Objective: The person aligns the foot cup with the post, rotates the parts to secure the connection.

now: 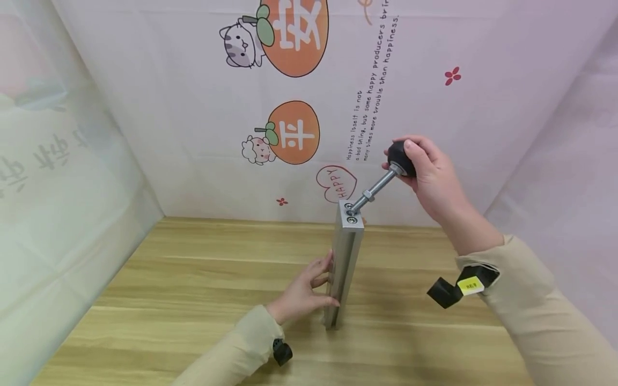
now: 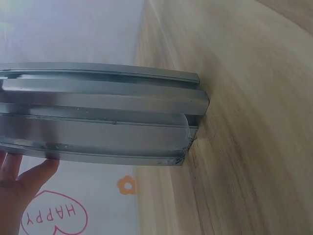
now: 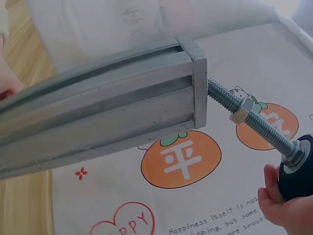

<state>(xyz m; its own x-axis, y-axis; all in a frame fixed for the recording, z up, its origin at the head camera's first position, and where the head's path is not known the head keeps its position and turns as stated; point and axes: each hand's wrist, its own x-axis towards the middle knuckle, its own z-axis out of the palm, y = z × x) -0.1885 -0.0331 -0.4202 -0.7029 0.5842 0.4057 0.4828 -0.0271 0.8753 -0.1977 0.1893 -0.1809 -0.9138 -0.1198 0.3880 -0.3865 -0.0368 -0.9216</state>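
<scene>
A silver aluminium profile stands nearly upright on the wooden table, its lower end at the tabletop in the left wrist view. My left hand grips it low down from the left, thumb in front and the other fingers partly hidden behind. An end plate with two screws caps its top. Above that, my right hand holds the black round base of a levelling foot. The foot's threaded rod tilts, its tip at the plate's middle hole, with a hex nut partway along.
The wood-grain table runs back to a pale printed cloth wall with orange fruit drawings. More cloth rises at the left and right sides. Black wrist-camera mounts stick out from the sleeves.
</scene>
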